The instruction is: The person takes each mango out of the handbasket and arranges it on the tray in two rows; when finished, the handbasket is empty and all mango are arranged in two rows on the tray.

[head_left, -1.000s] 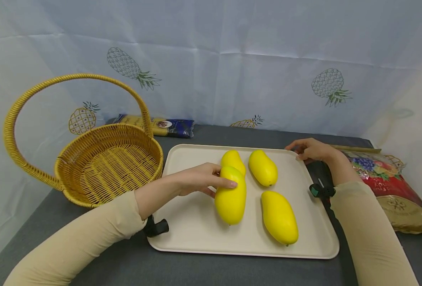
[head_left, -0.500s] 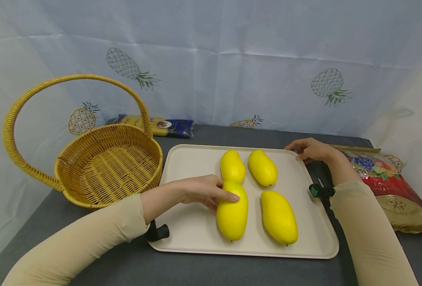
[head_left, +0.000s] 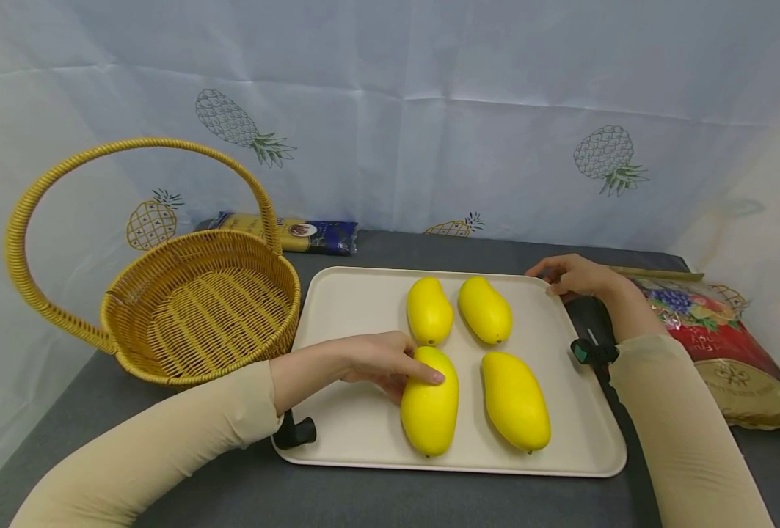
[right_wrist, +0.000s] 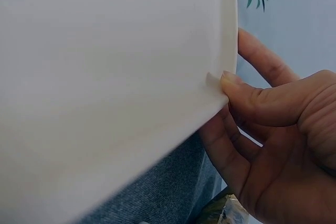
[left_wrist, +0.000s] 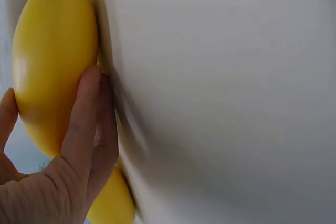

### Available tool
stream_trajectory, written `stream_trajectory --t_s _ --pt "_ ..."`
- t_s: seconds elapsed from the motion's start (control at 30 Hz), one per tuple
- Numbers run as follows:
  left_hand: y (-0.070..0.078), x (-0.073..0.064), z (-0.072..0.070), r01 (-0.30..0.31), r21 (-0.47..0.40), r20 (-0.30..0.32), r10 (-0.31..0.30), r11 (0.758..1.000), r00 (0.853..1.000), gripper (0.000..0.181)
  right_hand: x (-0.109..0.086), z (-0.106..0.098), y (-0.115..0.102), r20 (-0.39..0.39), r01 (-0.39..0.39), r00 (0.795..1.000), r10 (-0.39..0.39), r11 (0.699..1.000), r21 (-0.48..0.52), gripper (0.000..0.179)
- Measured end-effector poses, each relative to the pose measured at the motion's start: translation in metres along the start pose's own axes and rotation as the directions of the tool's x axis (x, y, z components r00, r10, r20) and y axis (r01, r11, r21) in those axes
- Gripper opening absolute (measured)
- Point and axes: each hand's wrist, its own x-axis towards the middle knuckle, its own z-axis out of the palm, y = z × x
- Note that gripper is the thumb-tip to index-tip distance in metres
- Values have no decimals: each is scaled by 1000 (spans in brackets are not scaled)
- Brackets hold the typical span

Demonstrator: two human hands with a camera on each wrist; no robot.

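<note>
A cream tray [head_left: 584,433] with a raised rim bears several yellow mangoes. My left hand [head_left: 384,363] grips the front-left mango [head_left: 429,414] at its upper end, thumb on one side and fingers on the other; the left wrist view shows this mango [left_wrist: 55,61] close against the tray surface. Behind it lies another mango [head_left: 430,309], with a third mango [head_left: 485,309] to its right. One more mango [head_left: 516,402] lies at front right. With the thumb on the rim and fingers outside and below, my right hand [head_left: 577,277] pinches the tray's far right corner.
A yellow wicker basket [head_left: 290,334] with a tall handle stands left of the tray. Behind it lies a blue and yellow packet [head_left: 323,236]. A red and gold bag [head_left: 736,359] is at the right, beyond the right forearm. A pineapple-print curtain [head_left: 429,132] hangs behind.
My left hand has brought the gripped mango toward the tray's front edge, apart from the mango behind it, which it overlapped before. The right hand has stayed at the corner.
</note>
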Motion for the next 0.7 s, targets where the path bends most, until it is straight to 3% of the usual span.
stream_trajectory --t_s 0.23,0.7 --pt "-3 3 5 -7 14 -26 7 1000 1000 34 -1 1 0 -5 -5 1000 5 1000 0 46" --pt "-3 4 9 -16 144 -119 33 989 992 37 0 0 4 -1 -20 1000 20 1000 9 47"
